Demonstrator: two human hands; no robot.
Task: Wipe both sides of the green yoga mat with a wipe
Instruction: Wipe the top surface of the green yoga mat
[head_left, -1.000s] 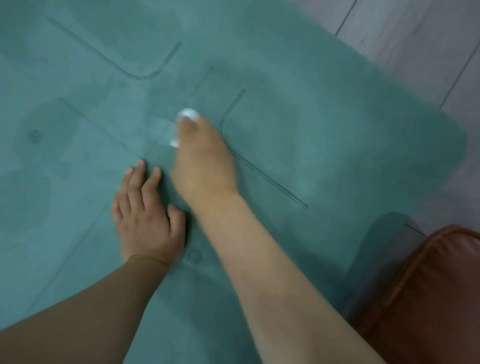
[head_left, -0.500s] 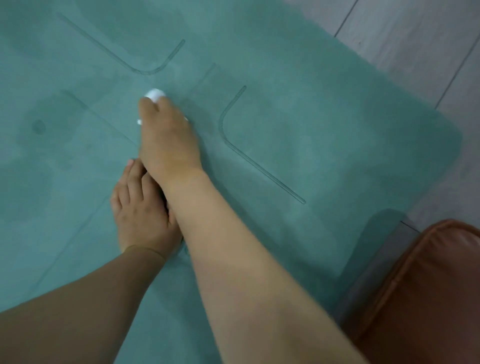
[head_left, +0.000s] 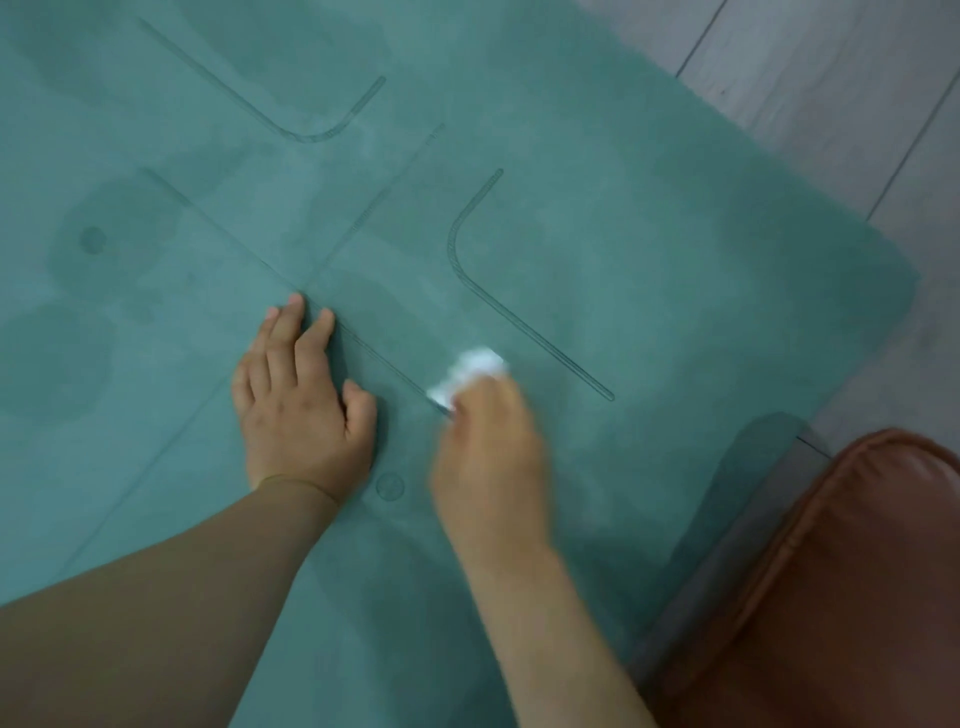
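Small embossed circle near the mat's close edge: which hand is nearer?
Left. The left hand rests flat beside the small embossed circle; the right hand, pressing the white wipe, sits slightly farther right.

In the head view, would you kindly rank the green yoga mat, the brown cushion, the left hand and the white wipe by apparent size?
1. Green yoga mat
2. Brown cushion, cut off by the frame
3. Left hand
4. White wipe, partly under the right hand

Grey plank floor (head_left: 831, 78) (brown cushion (head_left: 841, 597))

The mat (head_left: 649, 249) is teal green with thin darker lines and damp blotches. The wipe (head_left: 475, 371) is white; the floor (head_left: 831, 78) grey planks, the cushion (head_left: 841, 597) rust-brown
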